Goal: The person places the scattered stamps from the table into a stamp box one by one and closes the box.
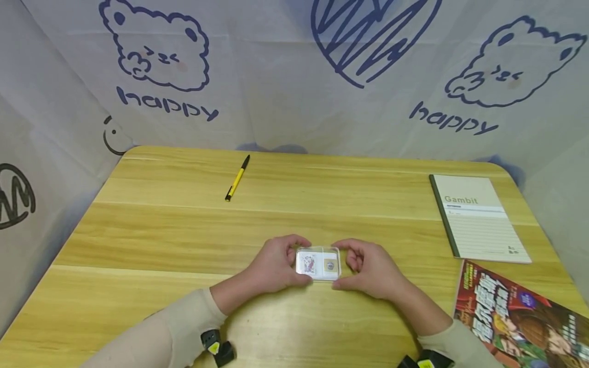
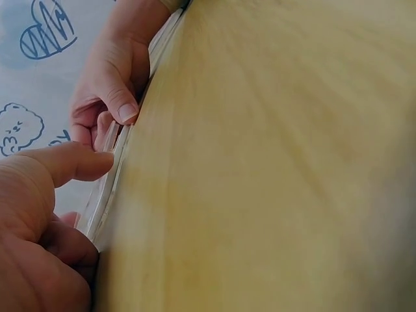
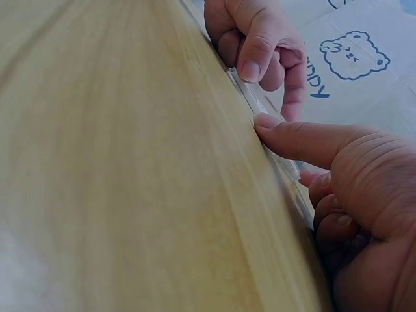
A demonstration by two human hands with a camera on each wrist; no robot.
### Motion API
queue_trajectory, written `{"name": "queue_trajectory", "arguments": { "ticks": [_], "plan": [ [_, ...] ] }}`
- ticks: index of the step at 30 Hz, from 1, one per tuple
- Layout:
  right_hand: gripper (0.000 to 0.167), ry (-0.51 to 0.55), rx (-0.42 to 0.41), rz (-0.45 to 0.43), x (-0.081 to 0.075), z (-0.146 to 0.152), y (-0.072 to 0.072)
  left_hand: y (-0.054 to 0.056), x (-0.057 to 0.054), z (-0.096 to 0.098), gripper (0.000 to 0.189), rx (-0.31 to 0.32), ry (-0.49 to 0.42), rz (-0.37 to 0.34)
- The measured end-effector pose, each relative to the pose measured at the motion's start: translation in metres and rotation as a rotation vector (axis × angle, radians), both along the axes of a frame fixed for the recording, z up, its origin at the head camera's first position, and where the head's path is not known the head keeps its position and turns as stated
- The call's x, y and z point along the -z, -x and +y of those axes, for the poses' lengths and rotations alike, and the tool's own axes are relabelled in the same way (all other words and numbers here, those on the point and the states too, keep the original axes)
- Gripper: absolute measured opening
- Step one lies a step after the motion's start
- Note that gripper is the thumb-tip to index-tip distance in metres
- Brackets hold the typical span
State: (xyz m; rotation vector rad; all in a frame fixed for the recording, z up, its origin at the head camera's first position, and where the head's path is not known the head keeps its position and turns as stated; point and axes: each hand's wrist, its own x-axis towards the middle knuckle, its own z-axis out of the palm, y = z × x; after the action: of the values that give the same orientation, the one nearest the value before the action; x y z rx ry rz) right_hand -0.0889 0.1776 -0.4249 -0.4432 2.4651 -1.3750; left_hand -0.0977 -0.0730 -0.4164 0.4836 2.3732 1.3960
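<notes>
A small clear plastic case (image 1: 318, 263) lies flat on the wooden table, with a coloured picture on its left half and a gold square on its right. My left hand (image 1: 279, 263) holds its left end between thumb and index finger. At the opposite end, my right hand (image 1: 368, 268) pinches the case the same way. In the left wrist view the clear case (image 2: 104, 195) shows edge-on, low against the tabletop. The right wrist view shows my right thumb (image 3: 305, 140) along the near edge, with the other fingers curled beyond it.
A yellow and black pen (image 1: 237, 179) lies at the back left of the table (image 1: 161, 225). To the right are a Gambit notebook (image 1: 478, 225) and, nearer, a colourful comic magazine (image 1: 520, 317). White cloth (image 1: 276, 76) with drawings hangs behind.
</notes>
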Motion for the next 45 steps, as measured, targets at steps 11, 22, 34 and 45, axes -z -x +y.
{"name": "queue_trajectory", "arguments": {
  "ticks": [11,22,34,45],
  "plan": [
    [0.071,0.008,-0.008,-0.011,-0.0014,-0.0003,-0.0013,0.0031,0.0001,0.0000,0.065,0.034,0.043,-0.008],
    [0.067,0.001,-0.001,-0.006,-0.0023,0.0000,-0.0006,0.0038,0.0003,0.0001,0.064,0.053,0.049,0.007],
    [0.064,-0.024,-0.006,0.020,0.0008,-0.0003,0.0009,0.0030,0.0004,-0.0011,0.064,0.082,0.091,0.072],
    [0.064,-0.012,-0.005,0.019,0.0022,0.0004,0.0009,0.0034,0.0029,-0.0017,0.065,0.090,0.101,0.073]
  ]
}}
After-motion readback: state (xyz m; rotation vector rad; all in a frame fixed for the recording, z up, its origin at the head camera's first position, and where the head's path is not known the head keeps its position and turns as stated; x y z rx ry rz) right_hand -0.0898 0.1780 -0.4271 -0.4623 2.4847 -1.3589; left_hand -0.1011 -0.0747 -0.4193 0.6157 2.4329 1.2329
